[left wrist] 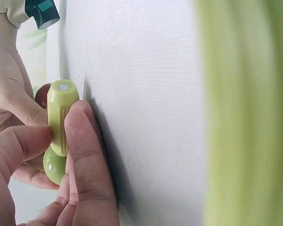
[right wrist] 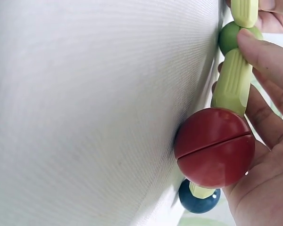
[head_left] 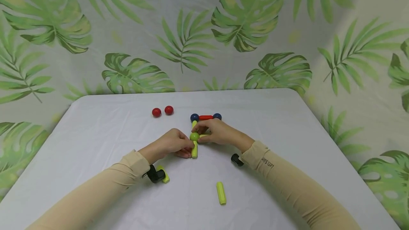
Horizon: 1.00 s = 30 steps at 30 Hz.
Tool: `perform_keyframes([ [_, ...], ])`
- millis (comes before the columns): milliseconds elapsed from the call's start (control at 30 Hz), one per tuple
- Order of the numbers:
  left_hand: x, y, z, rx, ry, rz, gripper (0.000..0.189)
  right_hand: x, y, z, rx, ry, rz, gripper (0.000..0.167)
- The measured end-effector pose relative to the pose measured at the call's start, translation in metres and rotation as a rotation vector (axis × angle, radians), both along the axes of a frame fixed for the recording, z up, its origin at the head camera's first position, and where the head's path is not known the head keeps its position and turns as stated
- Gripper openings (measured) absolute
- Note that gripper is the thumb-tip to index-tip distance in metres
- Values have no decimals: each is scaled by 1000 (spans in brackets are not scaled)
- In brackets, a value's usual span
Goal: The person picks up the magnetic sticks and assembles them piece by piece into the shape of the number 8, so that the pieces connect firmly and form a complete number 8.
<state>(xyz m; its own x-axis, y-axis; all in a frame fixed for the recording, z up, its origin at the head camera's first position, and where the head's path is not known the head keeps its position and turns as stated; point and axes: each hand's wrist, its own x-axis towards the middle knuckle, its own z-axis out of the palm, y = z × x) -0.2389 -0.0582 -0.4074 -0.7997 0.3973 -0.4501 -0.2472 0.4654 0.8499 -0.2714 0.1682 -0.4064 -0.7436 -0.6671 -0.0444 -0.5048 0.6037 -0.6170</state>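
Observation:
A joined toy of magnetic rods and balls lies on the table. Its green ball (head_left: 194,136) links several yellow-green rods, and a red rod (head_left: 206,117) joins a blue ball (head_left: 194,118) to another blue ball (head_left: 217,116) at the far side. My left hand (head_left: 175,142) pinches the near yellow-green rod (left wrist: 61,117), whose end meets the green ball. With thumb and fingers my right hand (head_left: 215,132) holds the green ball, over a rod running rightward. That rod ends in a red ball (right wrist: 214,147), hidden by the right hand in the head view.
Two loose red balls (head_left: 156,112) sit at the back left. One yellow-green rod (head_left: 221,193) lies near the front; another rod (head_left: 163,174) is partly covered by the left wrist camera (head_left: 155,174). A leaf-patterned cloth (head_left: 191,74) hangs behind the white table (head_left: 121,130).

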Motion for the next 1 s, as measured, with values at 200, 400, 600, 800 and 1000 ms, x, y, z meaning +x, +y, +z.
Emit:
perform_keyframes([
  [200, 0, -1, 3, 18, -17, -10, 16, 0, 1, 0, -14, 3, 6, 34],
  [400, 0, -3, 7, 12, -20, -27, 16, 0, 1, 0, -14, -9, -1, 34],
  [600, -2, -6, 9, -52, 58, -25, 15, 0, 2, -2, -9, -22, -8, 33],
  [800, -5, -9, 9, -113, 165, -17, 17, -1, 2, -1, -1, -40, -16, 33],
  [1000, -6, -10, 6, -94, 220, -12, 24, -6, 10, 7, -32, -102, -26, 27],
])
